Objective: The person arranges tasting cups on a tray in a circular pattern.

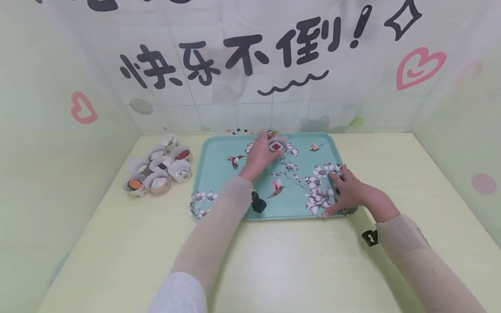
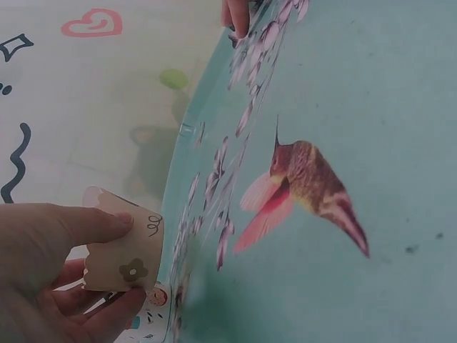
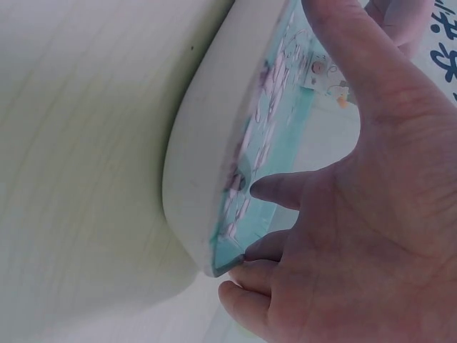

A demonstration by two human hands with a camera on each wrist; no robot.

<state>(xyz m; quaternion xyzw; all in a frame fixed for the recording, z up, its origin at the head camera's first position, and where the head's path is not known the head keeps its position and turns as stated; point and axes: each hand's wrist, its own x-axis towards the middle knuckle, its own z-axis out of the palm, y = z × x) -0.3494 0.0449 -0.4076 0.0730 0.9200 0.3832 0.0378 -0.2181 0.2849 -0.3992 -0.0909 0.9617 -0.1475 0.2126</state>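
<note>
**Left hand pinches a paper cup at the tray's twelve o'clock**

The left hand [image 1: 259,155] clamps a tan paper cup [image 2: 123,249] between thumb and fingers, over the twelve o'clock edge of the turquoise tray [image 1: 219,182]. Inside the cup sits a small piece with a red diamond on its top. Whether the cup touches the tray, I cannot tell. A second, printed cup [image 3: 325,77] stands just beside it, partly hidden by the left hand in the head view.

The right hand [image 1: 349,191] is well apart from the left, at the tray's four o'clock; its fingers and thumb are spread, touching the rim.

Off the tray at nine o'clock, eight paper cups [image 1: 158,184] cluster on the pale tabletop [image 1: 266,269], several showing a piece inside, one orange and one red. The tray bears printed hummingbirds at ten, two and near its centre, with blossoms thickest at four. Behind, past twelve, rises a wall [image 1: 242,95] with dark lettering.
</note>
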